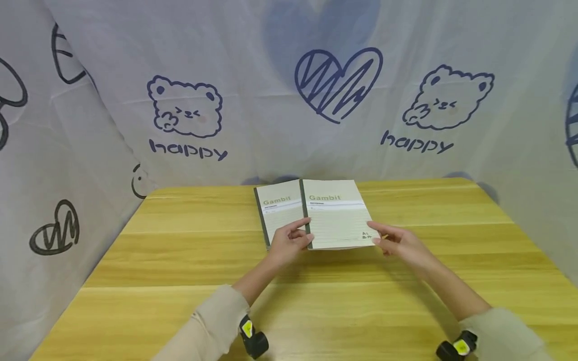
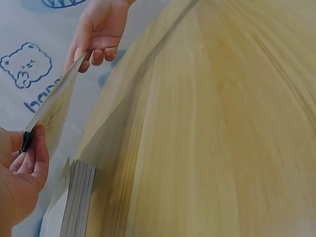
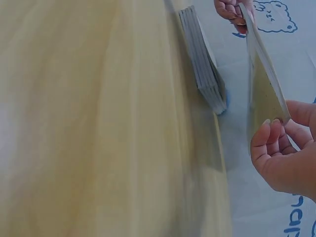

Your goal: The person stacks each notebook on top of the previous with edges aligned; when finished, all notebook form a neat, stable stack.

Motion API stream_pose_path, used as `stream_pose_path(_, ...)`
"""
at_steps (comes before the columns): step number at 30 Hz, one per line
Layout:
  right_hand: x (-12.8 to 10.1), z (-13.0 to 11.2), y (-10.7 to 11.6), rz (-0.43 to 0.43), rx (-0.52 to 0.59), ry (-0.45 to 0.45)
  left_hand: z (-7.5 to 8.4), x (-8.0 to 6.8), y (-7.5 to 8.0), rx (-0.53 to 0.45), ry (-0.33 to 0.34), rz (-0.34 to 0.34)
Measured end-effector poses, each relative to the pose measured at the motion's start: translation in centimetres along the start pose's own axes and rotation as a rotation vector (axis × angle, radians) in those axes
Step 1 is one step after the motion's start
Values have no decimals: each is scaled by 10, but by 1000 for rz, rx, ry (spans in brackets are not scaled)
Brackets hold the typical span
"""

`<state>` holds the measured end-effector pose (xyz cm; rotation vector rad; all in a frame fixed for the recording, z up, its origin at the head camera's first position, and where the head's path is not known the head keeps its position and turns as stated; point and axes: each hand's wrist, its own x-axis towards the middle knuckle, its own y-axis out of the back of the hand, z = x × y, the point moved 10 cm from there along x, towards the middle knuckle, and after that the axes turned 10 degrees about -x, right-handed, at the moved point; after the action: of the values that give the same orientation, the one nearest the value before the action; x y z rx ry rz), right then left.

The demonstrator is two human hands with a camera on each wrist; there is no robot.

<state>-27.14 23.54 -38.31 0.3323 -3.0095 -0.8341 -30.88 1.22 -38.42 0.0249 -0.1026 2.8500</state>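
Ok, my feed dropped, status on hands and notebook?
Left hand pinches the lifted notebook at its spine corner, right hand at the opposite corner. Notebook stack beneath. Nothing blocking.

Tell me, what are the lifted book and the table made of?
Notebook: looks like paper with a thin matte card cover, since it flexes between the left hand and right hand. Table: seems wood or wood-look laminate, with yellow grain stripes and a soft sheen.

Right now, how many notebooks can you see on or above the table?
At least 2. One notebook is held up by the left hand and right hand. A stack lies on the table; its top one shows, several edges beneath, number unclear.
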Motion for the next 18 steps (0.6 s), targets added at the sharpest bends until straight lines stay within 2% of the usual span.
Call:
stream_pose_path(6,19,-13,-6,9,-8,10,2,4,19,-11,-28,47)
stream_pose_path(13,42,-28,-18,-21,-49,19,-5,5,43,-57,6,113)
stream_pose_path(18,61,-35,-32,-21,-28,34,-8,5,63,-54,10,185)
